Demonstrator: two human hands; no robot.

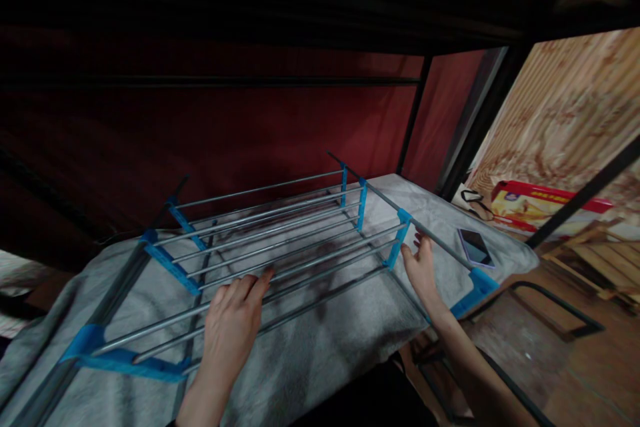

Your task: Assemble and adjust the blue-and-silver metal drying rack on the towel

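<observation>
On near rails of rack our left hand lies flat, fingers spread, gripping nothing. Right hand open against right-side blue bracket. Rack sits on grey towel; phone far right.

A dim sleeping corner in a home, under a bunk frame

A black metal bunk frame is closing in overhead, a dark red curtain is hanging along the back, and a grey blanket is covering the bed below. A phone is lying on the blanket's edge, a red box is leaning by the wood-grain panel, and a wooden floor is showing to the right.
</observation>
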